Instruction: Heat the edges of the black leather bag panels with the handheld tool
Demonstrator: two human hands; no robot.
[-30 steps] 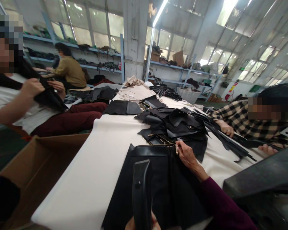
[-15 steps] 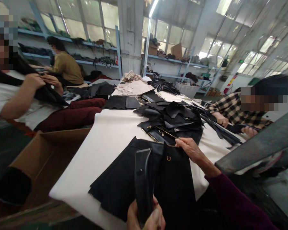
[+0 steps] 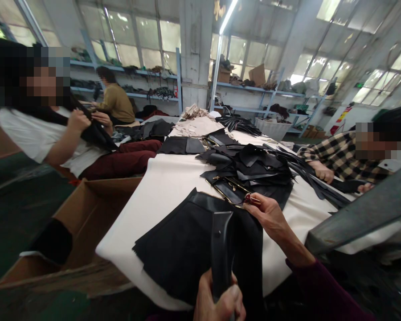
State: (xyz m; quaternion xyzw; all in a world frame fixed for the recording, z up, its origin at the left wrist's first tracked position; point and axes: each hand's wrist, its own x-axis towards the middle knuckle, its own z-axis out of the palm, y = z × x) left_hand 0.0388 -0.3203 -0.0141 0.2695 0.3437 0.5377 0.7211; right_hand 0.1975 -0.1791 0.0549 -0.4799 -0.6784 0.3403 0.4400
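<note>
My left hand (image 3: 220, 303) is closed round the lower end of a black leather strap (image 3: 221, 249), held upright near the camera. A small metal stud shows near the strap's top. Behind it lies a flat black leather panel (image 3: 177, 236) with a jagged left edge and a gold zipper along its top. My right hand (image 3: 269, 218) pinches a small red item (image 3: 248, 198) at the zipper's right end; its kind is too small to tell. Just beyond are more black pieces with gold zippers (image 3: 232, 187).
A heap of black leather pieces (image 3: 250, 160) covers the middle of the white-topped table (image 3: 130, 223). An open cardboard box (image 3: 96, 214) stands at the left, a grey metal beam (image 3: 364, 214) juts in at the right. Co-workers sit on both sides, one in a checked shirt (image 3: 344, 154).
The view has swung left, so things sit further right. A red item now shows in my right fingers at the zipper. The gold ring on the panel is out of sight; my left hand keeps the strap.
</note>
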